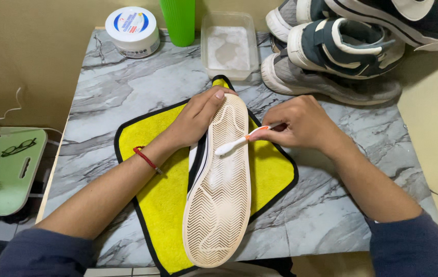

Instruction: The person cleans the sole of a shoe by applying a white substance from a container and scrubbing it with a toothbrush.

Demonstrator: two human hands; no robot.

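Right hand (301, 125) pinching toothbrush (239, 142), you're scrubbing sole (221, 195); left hand (198, 118) clamping shoe (196, 159); foam covering middle only, heel remaining.

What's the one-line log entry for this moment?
left hand: steadies shoe, sole up | right hand: toothbrush on sole | under: yellow cloth

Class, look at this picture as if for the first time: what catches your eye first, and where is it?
A shoe lies sole-up on a bright yellow cloth in the middle of the marble-patterned table. The left hand steadies it while the right hand presses a toothbrush to the sole. More shoes are piled at the far right.
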